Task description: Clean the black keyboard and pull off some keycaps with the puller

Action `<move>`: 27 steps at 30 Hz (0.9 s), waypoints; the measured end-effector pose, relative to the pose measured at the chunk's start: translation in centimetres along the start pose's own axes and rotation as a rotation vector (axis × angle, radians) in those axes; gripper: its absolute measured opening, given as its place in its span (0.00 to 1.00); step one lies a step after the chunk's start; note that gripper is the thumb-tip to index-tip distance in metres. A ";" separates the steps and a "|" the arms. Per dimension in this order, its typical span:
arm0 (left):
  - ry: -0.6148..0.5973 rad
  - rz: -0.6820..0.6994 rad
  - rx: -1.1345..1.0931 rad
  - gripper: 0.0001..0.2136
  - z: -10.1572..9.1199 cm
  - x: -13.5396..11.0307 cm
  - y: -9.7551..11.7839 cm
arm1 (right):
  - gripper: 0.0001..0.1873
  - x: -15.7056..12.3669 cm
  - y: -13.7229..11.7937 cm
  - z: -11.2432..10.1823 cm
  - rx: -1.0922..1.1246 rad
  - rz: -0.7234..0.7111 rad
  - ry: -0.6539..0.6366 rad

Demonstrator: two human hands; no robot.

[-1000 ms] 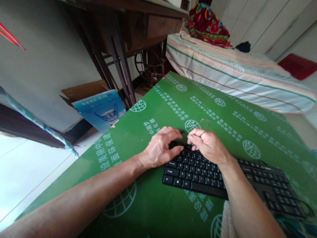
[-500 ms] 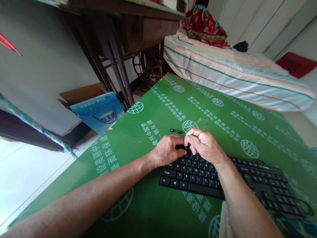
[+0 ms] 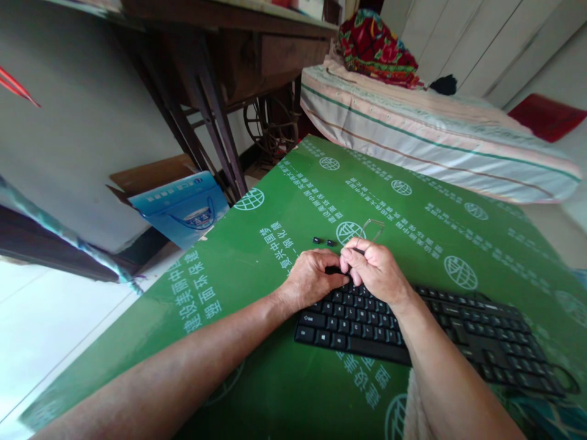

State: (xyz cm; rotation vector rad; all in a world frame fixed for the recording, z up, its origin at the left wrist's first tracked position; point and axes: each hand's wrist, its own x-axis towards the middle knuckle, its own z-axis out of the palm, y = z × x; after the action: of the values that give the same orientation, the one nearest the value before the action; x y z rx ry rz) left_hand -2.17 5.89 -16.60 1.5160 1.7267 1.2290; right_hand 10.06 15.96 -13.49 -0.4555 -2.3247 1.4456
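Observation:
A black keyboard [image 3: 358, 330] lies at a slant on the green table, its far-left part covered by my hands. My left hand [image 3: 310, 278] is closed at that far-left corner, thumb and fingers on the keyboard's edge keys. Touching the left fingertips, my right hand [image 3: 373, 269] is closed round a wire keycap puller [image 3: 376, 227]; its thin metal loop sticks out beyond the knuckles. What its lower end meets is hidden by the fingers. Just past my left hand, two small black keycaps [image 3: 323, 241] lie on the table.
The green table [image 3: 257, 256] carries white print. A cable [image 3: 568, 376] curls by the keyboard's right end, near a bluish cloth [image 3: 550, 418]. Left of the table stands a blue bag [image 3: 183, 208], below a dark wooden sewing table [image 3: 229, 67]. A bed [image 3: 413, 140] is behind.
Both hands stay at the keyboard's far-left corner. My right hand has turned very slightly, and a dark part shows at its fingers. The whole view has shifted a little.

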 end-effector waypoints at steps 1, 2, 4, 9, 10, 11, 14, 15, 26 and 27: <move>0.008 -0.001 0.016 0.02 0.0 0.0 0.0 | 0.15 0.0 -0.1 0.0 0.020 -0.001 0.011; 0.014 -0.002 0.029 0.02 0.1 0.0 0.1 | 0.15 0.0 -0.2 -0.1 0.039 -0.003 0.024; 0.024 0.000 0.047 0.02 0.1 -0.1 0.2 | 0.14 0.0 -0.3 -0.2 0.068 -0.009 0.039; 0.019 0.032 0.057 0.01 0.1 -0.3 0.3 | 0.14 0.1 -0.3 -0.5 0.108 -0.012 0.024; 0.019 0.035 0.057 0.01 0.1 -0.3 0.3 | 0.14 0.2 -0.2 -0.5 0.126 -0.014 0.025; 0.018 0.036 0.054 0.01 0.1 -0.3 0.3 | 0.14 0.2 -0.2 -0.5 0.145 -0.017 0.027; 0.017 0.040 0.023 0.03 -0.1 -0.4 0.2 | 0.14 0.2 -0.1 -0.4 0.196 -0.019 0.047; 0.020 0.040 0.007 0.04 -0.1 -0.4 0.2 | 0.14 0.2 -0.1 -0.4 0.210 -0.017 0.055; 0.060 -0.028 -0.212 0.07 -0.2 -0.7 0.3 | 0.16 0.2 0.0 -0.2 0.340 0.005 0.135; 0.064 -0.040 -0.241 0.07 -0.3 -0.8 0.4 | 0.16 0.2 0.0 -0.2 0.342 0.001 0.138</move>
State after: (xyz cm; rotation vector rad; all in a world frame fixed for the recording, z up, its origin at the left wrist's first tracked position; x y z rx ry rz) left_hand -2.02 5.06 -16.24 1.3092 1.5750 1.4214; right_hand 9.98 16.20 -13.33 -0.4417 -1.9208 1.7114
